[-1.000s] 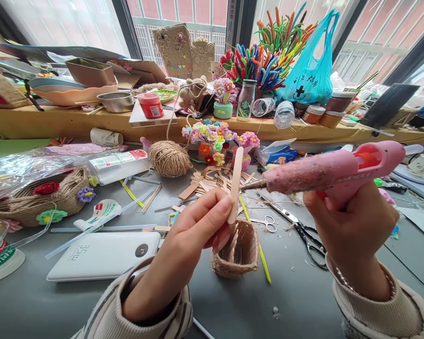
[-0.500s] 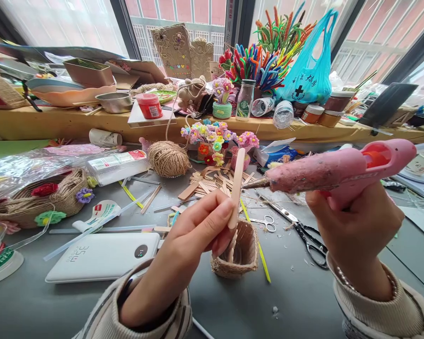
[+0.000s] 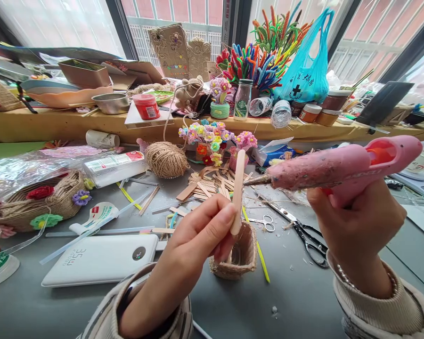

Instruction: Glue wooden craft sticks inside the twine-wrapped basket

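Between thumb and fingers, my left hand [image 3: 198, 240] pinches a wooden craft stick [image 3: 238, 188], which stands nearly upright. My right hand [image 3: 356, 235] is wrapped round the handle of a pink hot glue gun [image 3: 325, 165] with stained sides. The gun's metal nozzle points left and is at the stick's right edge; whether it touches I cannot tell. Below the left fingers, a small twine-wrapped basket [image 3: 235, 269] rests on the grey table, its opening partly hidden by the hand. A heap of loose craft sticks [image 3: 212, 181] lies behind it.
Black-handled scissors [image 3: 307, 238] and small white-handled scissors [image 3: 266, 222] lie right of the basket. A white power bank [image 3: 101, 259] is at left, with a ball of twine [image 3: 167, 159] behind. Crocheted flowers [image 3: 212, 136] stand before a cluttered ledge [image 3: 127, 134].
The glue gun's nozzle has risen slightly relative to the basket, still beside the stick. The stick and left hand have shifted very little, and both grips are the same.
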A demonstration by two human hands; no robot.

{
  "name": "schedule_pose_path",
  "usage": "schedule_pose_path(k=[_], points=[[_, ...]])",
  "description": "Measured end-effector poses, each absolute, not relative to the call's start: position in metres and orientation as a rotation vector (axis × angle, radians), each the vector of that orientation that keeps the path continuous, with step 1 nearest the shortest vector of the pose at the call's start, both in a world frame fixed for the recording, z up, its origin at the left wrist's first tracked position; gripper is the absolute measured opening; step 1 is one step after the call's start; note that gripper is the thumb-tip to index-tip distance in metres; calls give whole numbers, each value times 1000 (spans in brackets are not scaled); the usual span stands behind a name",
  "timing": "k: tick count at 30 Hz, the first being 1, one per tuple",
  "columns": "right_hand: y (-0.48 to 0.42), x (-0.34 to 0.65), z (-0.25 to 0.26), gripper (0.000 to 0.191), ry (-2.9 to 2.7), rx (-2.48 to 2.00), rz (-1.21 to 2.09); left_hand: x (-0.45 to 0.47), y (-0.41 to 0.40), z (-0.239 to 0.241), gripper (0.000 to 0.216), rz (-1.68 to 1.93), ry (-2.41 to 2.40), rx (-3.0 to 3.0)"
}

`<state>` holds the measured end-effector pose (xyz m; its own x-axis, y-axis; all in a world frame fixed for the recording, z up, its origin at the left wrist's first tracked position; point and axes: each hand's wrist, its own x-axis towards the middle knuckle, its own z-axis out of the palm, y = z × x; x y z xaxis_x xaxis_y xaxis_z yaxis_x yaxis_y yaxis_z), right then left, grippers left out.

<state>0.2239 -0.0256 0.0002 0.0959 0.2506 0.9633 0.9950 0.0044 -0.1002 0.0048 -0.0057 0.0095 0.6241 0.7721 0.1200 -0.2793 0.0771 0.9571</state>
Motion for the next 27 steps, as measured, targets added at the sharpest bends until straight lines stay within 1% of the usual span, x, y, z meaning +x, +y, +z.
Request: schedule_pose_path(k=[9, 14, 27], points=[[-26, 224, -1, 32, -1319, -1449, -969, 6, -9, 11, 29, 856, 527, 1211], [-26, 225, -2, 35, -1293, -1469, -939, 6, -10, 13, 30, 869, 562, 1202], [-25, 223, 0, 33, -1285, -1449, -943, 7, -12, 16, 32, 855, 566, 1202]])
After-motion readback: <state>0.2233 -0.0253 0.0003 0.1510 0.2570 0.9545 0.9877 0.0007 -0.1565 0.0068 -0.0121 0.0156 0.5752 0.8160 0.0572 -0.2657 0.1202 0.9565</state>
